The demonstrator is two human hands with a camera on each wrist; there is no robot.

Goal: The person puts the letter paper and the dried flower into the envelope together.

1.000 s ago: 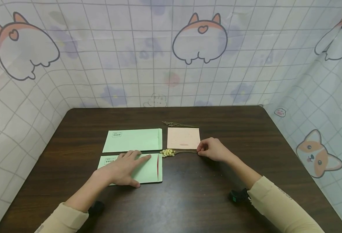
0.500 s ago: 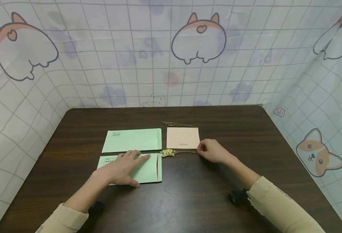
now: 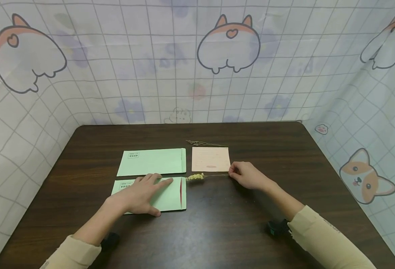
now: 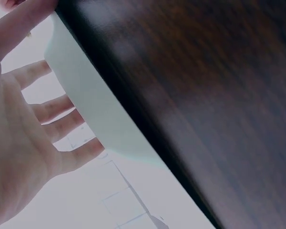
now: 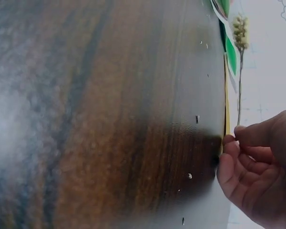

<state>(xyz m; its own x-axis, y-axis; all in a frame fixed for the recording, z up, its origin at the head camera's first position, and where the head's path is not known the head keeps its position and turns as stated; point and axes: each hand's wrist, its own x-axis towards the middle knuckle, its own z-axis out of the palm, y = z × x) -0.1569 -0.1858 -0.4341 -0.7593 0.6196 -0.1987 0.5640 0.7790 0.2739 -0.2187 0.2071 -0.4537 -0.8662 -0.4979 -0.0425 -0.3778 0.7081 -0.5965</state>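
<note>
My left hand point(image 3: 140, 195) lies spread on the nearer green envelope point(image 3: 170, 200), whose right end shows a thin red strip at the opening. Its fingers are straight in the left wrist view. Between thumb and fingertips my right hand point(image 3: 247, 175) pinches the stem end of a yellow dried flower point(image 3: 196, 176). The flower head points left, beside the envelope's upper right corner. In the right wrist view the same flower point(image 5: 240, 36) stands off the table surface on its thin stem. A pale pink card point(image 3: 210, 159) lies just beyond the stem.
A second green envelope point(image 3: 151, 162) lies behind the first, left of the card. Along the card's far edge is a thin dried grass sprig point(image 3: 204, 143). A patterned white curtain point(image 3: 163, 86) borders the dark wooden table point(image 3: 268, 142) at the back and sides.
The yellow flower has turned and shifted slightly right, its head now looking narrower, while the right hand moved a little. My left hand stays on the envelope.
</note>
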